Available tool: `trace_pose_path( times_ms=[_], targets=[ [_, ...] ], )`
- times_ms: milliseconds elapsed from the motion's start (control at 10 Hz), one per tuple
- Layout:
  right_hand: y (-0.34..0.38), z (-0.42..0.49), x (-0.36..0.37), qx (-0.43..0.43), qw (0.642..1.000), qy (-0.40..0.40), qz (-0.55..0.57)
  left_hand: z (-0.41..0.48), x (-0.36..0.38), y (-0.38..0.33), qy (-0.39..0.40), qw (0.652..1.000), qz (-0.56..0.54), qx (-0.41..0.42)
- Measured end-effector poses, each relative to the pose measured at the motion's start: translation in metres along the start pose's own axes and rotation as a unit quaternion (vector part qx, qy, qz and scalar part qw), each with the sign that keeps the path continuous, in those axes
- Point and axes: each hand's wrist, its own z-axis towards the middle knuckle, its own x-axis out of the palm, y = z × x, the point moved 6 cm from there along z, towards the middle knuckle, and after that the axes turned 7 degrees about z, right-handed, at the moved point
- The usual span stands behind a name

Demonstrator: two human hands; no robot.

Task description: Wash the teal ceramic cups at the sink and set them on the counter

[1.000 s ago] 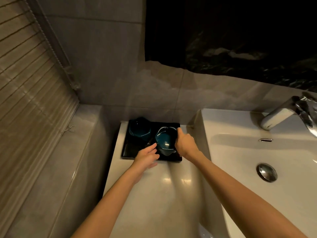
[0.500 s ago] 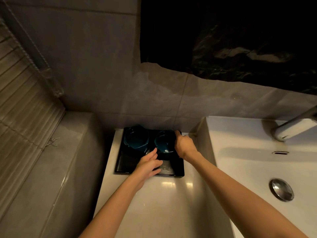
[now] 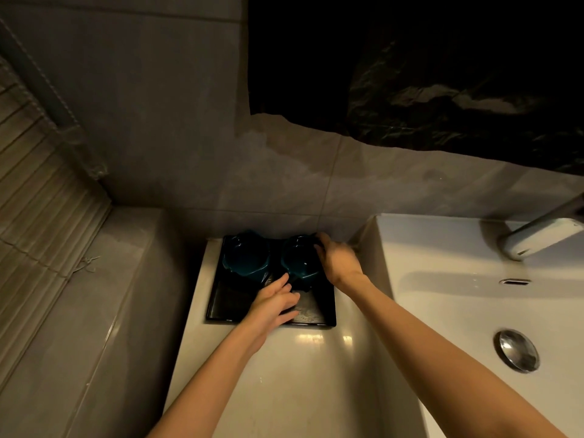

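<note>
On the pale counter beside the sink, the left hand lies over a black tray, its fingers straight and close together and their tips at the right teal cup. Farther back, the right hand curls its fingers round that cup's right side. The left teal cup stands just beside it at the tray's far end.

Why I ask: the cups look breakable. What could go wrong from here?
The right hand grips the right cup at its rim only; it could slip. The left cup stands close beside it, so they might knock. The tray under the left hand looks wet, maybe slick.
</note>
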Motion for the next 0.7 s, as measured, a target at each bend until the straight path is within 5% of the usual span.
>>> trace_pose_path(
  times_ms=[300, 500, 700],
  targets=[
    [-0.003, -0.038, 0.011, 0.119, 0.968, 0.017, 0.222, -0.002, 0.003, -0.01, -0.021, 1.0, 0.016, 0.004],
    [-0.004, -0.038, 0.013, 0.125, 0.963, 0.027, 0.237, -0.008, 0.001, -0.01, -0.015, 0.999, 0.048, 0.001],
    [0.002, -0.062, -0.006, 0.109, 0.978, 0.02, 0.176, -0.035, -0.02, -0.017, -0.058, 0.977, 0.196, 0.053]
  ],
)
